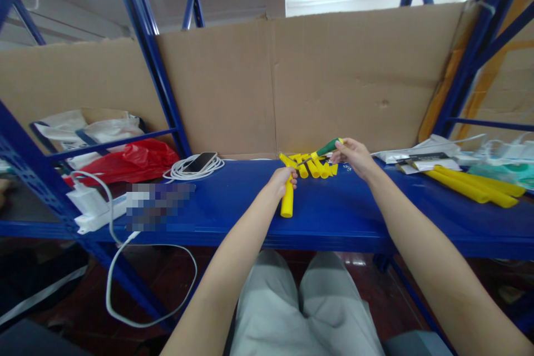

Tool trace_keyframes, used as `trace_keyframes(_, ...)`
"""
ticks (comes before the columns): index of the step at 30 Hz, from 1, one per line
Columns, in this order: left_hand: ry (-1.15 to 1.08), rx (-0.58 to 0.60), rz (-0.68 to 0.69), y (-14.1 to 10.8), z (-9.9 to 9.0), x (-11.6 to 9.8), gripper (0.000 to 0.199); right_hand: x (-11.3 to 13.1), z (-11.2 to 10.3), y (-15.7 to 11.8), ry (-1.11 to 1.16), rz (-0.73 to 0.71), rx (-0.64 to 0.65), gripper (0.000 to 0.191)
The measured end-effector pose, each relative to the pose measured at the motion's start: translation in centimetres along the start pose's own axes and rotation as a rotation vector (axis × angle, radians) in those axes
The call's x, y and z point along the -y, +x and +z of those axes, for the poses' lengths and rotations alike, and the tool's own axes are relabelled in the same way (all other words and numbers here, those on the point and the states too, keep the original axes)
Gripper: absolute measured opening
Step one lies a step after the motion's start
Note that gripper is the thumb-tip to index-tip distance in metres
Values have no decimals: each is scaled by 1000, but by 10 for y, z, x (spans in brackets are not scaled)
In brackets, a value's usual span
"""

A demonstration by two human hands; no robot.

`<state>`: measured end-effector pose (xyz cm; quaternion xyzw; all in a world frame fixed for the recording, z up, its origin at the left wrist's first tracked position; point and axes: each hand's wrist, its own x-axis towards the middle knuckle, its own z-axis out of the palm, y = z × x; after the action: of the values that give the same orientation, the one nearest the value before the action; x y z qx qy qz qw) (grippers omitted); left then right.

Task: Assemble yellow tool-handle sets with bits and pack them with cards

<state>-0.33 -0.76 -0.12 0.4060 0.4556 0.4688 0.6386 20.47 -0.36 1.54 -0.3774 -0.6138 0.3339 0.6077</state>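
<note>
- The yellow tube (287, 206) is upright or tilted, I cannot tell which, over the middle of the shelf (233, 200); its open lower end points towards the front edge.
- Its long axis runs from that end up through the left hand (282, 179), away from the person. Yellow shows beyond the grip too; whether it is the same piece is unclear.
- The left hand is the nearer, its fingers (294, 177) closed round the tube.
- The screwdriver (327, 148) slants down leftwards, its tip close to the yellow beyond the left grip; contact cannot be told.
- The right hand (355, 157) pinches the handle's end between closed fingers, right of the tube and farther back.
- Both forearms reach in from the front edge and converge.
- Short yellow pieces (324, 170) lie just behind, near the back edge.
- Long yellow tubes (467, 188) lie towards the right; a phone (201, 162) rests on a coiled white cable (179, 170) near the back edge, left, beside a red bag (133, 162).
- Cardboard (354, 78) stands along the back edge.
</note>
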Motion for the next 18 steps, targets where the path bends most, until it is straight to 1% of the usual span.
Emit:
trace_keyframes(3, -5, 10, -1, 0, 0, 0, 17, -2, 3, 1, -39, -23, -97, 49)
trace_keyframes(6, -7, 22, 3, -1, 1, 1, 17, -2, 7, 2, -27, -23, -120, 50)
trace_keyframes(12, 8, 37, 5, 0, 0, 1, 17, 1, 7, -1, -5, -2, -80, 55)
trace_keyframes(14, 16, 35, 6, 0, 0, 1, 16, 1, 5, -1, 10, 9, -59, 52)
trace_keyframes(18, 21, 15, 4, -1, 1, 0, 17, 3, 2, -1, 93, 46, 11, 39)
